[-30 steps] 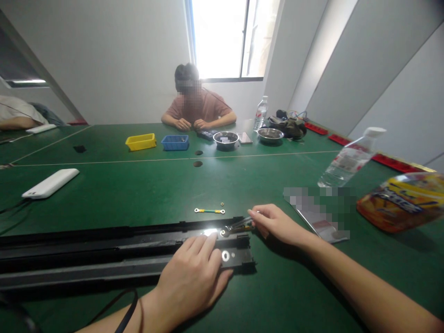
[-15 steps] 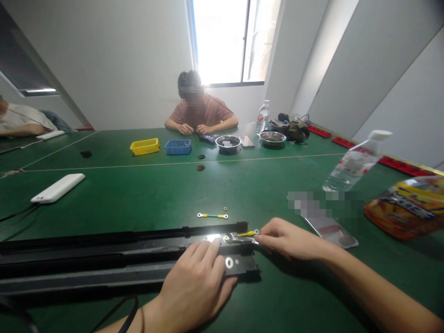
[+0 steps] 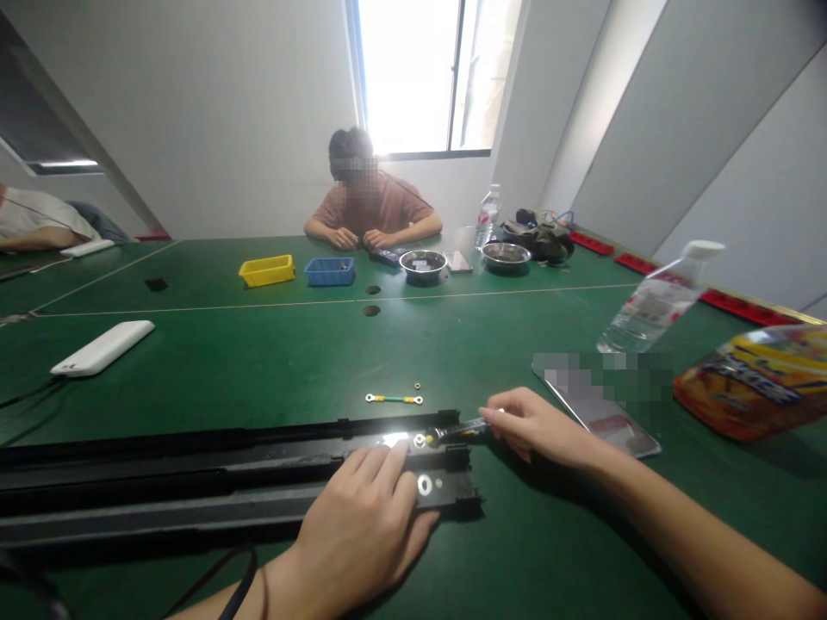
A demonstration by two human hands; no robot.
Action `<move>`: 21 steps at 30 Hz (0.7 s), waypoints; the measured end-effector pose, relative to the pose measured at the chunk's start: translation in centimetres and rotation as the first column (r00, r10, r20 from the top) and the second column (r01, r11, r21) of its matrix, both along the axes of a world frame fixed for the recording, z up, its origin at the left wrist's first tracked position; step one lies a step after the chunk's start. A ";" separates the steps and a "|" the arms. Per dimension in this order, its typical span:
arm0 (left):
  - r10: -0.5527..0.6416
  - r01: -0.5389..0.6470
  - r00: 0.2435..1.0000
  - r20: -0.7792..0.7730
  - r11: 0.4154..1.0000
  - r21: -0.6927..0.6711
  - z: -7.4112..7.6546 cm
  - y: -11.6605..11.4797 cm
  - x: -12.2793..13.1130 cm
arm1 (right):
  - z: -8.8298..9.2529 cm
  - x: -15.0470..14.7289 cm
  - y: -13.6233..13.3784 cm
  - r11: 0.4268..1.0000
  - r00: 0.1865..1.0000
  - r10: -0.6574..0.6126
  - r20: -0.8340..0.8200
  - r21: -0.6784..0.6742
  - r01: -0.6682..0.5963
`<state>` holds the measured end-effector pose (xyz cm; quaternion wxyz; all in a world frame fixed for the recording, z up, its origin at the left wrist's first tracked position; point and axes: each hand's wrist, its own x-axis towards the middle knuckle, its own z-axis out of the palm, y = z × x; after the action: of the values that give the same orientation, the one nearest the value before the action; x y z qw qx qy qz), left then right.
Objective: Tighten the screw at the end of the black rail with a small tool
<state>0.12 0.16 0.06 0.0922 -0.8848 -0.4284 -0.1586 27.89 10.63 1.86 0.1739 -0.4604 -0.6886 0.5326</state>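
Observation:
My left hand (image 3: 362,517) grips the end of the long black metal rails (image 3: 226,504), fingers over the top and thumb along the near side. Between the fingers and thumb of my right hand (image 3: 526,422) is a silver wrench (image 3: 462,427). Its head points left, close beside a nut (image 3: 419,440) at the end of the far rail. A bit of yellow shows by that nut, partly covered by the wrench. On the near rail an oval hole (image 3: 425,485) is visible. Beyond the rails lie a short green-yellow wire with ring ends (image 3: 394,399) and a small brass-coloured nut (image 3: 417,386).
To the right are a phone (image 3: 600,413), a water bottle (image 3: 662,297) and an orange snack bag (image 3: 755,383). A white power bank (image 3: 103,348) lies left. Farther back stand a yellow bin (image 3: 267,271), a blue bin (image 3: 329,272) and metal bowls (image 3: 423,265). A person (image 3: 375,207) sits opposite.
My right hand and the wrench have swung slightly away from me. The yellow wire end seen beside the wrench is now mostly hidden. My left hand stays on the rails.

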 end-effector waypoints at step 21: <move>-0.009 0.009 1.000 -0.004 1.000 0.000 0.3 0.0 0.1 | -0.7 -1.6 -0.1 0.998 0.998 -0.039 -0.039 0.044 0.041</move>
<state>0.19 0.15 0.38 0.0925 -0.8869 -0.4244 -0.1573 26.28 10.49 1.18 0.2077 -0.4597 -0.6876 0.5222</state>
